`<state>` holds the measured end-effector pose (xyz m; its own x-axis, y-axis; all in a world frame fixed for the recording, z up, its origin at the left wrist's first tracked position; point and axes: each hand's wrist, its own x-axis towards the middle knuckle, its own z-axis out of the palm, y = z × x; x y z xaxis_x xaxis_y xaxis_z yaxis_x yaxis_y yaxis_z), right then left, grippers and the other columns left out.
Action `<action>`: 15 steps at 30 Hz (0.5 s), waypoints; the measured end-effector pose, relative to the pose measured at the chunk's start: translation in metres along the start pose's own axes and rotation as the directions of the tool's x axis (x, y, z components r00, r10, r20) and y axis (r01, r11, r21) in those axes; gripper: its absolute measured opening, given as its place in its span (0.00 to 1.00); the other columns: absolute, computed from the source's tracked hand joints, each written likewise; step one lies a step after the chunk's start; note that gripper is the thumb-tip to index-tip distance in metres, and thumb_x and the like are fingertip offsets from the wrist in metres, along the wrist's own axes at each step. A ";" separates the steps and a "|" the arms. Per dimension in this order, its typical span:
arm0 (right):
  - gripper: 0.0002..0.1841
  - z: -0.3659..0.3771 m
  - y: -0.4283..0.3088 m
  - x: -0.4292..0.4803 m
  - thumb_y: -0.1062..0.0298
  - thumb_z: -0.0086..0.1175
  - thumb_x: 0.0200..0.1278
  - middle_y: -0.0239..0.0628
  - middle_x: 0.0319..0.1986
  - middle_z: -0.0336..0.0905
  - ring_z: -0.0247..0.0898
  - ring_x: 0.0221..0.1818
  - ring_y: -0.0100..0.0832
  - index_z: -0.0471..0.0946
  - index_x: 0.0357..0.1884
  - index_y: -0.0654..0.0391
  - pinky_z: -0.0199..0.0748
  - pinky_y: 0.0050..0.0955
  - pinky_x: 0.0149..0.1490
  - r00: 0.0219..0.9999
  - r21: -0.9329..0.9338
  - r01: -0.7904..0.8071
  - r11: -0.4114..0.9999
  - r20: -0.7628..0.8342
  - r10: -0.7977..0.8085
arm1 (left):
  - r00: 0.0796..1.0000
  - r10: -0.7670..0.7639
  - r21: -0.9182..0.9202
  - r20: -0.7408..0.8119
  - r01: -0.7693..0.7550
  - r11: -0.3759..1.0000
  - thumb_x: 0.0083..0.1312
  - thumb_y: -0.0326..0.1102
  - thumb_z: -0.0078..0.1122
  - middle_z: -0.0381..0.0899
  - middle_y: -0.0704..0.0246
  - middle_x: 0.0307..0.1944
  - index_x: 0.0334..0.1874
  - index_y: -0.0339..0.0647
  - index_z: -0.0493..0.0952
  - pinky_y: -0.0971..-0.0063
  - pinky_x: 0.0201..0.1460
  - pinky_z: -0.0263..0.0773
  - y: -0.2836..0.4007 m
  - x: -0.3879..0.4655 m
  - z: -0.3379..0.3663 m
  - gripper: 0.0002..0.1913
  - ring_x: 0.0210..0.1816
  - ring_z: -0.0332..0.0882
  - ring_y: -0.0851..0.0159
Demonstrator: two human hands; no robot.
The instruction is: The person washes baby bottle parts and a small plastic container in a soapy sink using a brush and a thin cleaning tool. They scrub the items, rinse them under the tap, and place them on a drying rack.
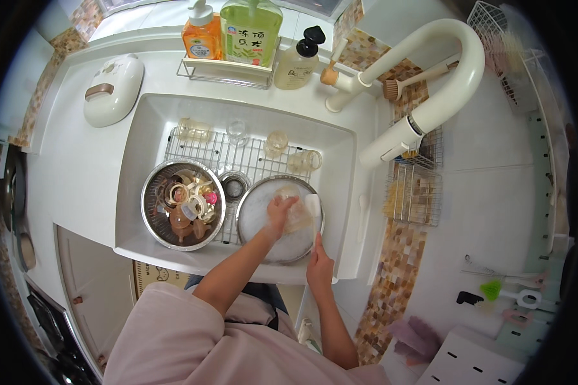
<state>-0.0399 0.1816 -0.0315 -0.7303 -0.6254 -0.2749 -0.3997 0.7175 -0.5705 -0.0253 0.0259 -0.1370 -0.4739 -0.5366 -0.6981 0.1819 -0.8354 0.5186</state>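
My left hand (pixel 280 214) holds a clear, amber-tinted bottle (pixel 297 215) over a round metal basin (pixel 241 226) of sudsy water. My right hand (pixel 321 263) grips the thin handle of a brush with a white sponge-like head (pixel 312 205), which is beside the bottle at the basin's right side. Left of the basin, a steel colander (pixel 147 219) holds bottle rings, collars and brownish teats. Several clear bottles or jars, among them one lying on its side (pixel 193 130) and one at the right (pixel 304 160), rest on the wire rack (pixel 250 160) behind.
The white sink (pixel 125 192) surrounds everything, with a drain (pixel 234 186) between colander and basin. A cream faucet (pixel 433 96) arches at the right. Soap bottles (pixel 250 36) and a black-topped pump bottle (pixel 296 62) stand behind. A white lid-like object (pixel 114 91) lies on the left counter.
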 end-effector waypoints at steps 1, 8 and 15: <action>0.25 0.000 0.003 0.003 0.72 0.41 0.63 0.57 0.22 0.72 0.70 0.23 0.55 0.62 0.64 0.51 0.65 0.45 0.28 1.000 -0.002 0.004 1.000 -0.024 -0.004 | 0.998 0.024 -0.026 0.060 -0.023 0.999 0.52 0.39 0.66 0.77 0.69 0.33 0.41 0.37 0.74 0.75 0.36 0.73 0.004 0.000 -0.001 0.18 0.33 0.76 0.70; 0.22 0.016 0.029 -0.036 0.69 0.42 0.65 0.59 0.26 0.72 0.70 0.24 0.47 0.64 0.63 0.52 0.68 0.34 0.32 0.992 0.142 0.032 0.989 0.119 -0.049 | 0.977 0.192 0.150 -0.091 -0.177 0.973 0.51 0.37 0.69 0.77 0.68 0.35 0.45 0.37 0.71 0.74 0.41 0.72 -0.003 0.023 0.001 0.22 0.36 0.76 0.69; 0.22 0.002 0.055 -0.067 0.68 0.42 0.67 0.44 0.18 0.64 0.56 0.20 0.27 0.63 0.63 0.52 0.62 0.25 0.29 0.945 0.167 -0.313 0.935 0.150 0.290 | 0.887 0.435 0.618 0.158 -0.432 0.657 0.47 0.34 0.73 0.74 0.62 0.49 0.54 0.35 0.65 0.73 0.52 0.69 -0.059 0.073 -0.055 0.33 0.49 0.73 0.66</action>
<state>-0.0117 0.2628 -0.0455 -0.7230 -0.4292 -0.5413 -0.0528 0.8156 -0.5763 -0.0227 0.0293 -0.2454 -0.4775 -0.8201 -0.3154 -0.2078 -0.2434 0.9474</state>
